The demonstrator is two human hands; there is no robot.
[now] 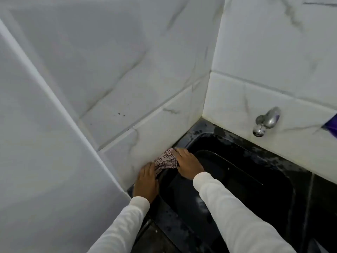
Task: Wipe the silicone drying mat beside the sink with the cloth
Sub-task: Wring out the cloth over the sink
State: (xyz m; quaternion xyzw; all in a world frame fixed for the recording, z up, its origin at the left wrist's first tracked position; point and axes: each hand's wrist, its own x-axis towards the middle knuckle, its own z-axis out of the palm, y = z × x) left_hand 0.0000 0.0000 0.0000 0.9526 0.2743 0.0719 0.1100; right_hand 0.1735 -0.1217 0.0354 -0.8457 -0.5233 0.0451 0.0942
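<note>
A white cloth with dark red checks (pixel 166 160) lies bunched on the narrow dark ledge along the tiled wall, left of the black sink. My right hand (pixel 188 166) lies over the cloth's right side, fingers spread and pointing toward the wall. My left hand (pixel 146 180) rests palm down on the ledge, with its fingertips touching the cloth's near end. Both arms wear white sleeves. I cannot make out a silicone mat apart from the dark ledge; the surface beneath the hands and cloth is hidden.
The black sink basin (pixel 246 181) fills the lower right, with a wet dark counter rim (pixel 242 143) behind it. A chrome tap (pixel 267 121) juts from the white marble-look tiles. A purple object (pixel 331 126) shows at the right edge. A white wall panel (pixel 45 143) stands close on the left.
</note>
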